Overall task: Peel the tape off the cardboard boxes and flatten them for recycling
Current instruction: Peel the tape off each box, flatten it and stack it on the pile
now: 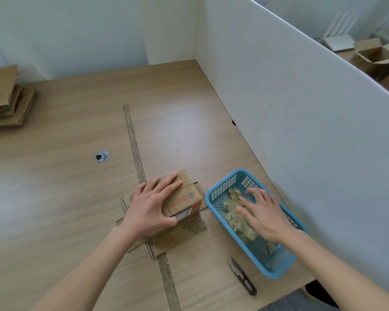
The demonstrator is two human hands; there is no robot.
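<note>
- A wooden table (65, 176) stands in a corner of white walls, with a white partition board (301, 131) along its right side.
- The small cardboard box (184, 196) sits near the front edge, on top of a flattened piece of cardboard (177, 239); it is not flat yet.
- The left hand (153, 205) lies over the box, the fingers spread on top and the thumb at the near side.
- The right hand (263, 214) is open, with fingers spread, above the blue plastic basket (213, 196), which holds crumpled pieces of peeled tape (236, 218).
- Sticky tape can cling to the fingers and come out again when the hand lifts.
- If tape remains on the box, pressing can tear the flaps instead of folding them.
- The black thread snips (243, 276) lie just beside the basket; a moving forearm may knock them off.
- A stack of flattened cardboard (5, 102) waits at the far left.
</note>
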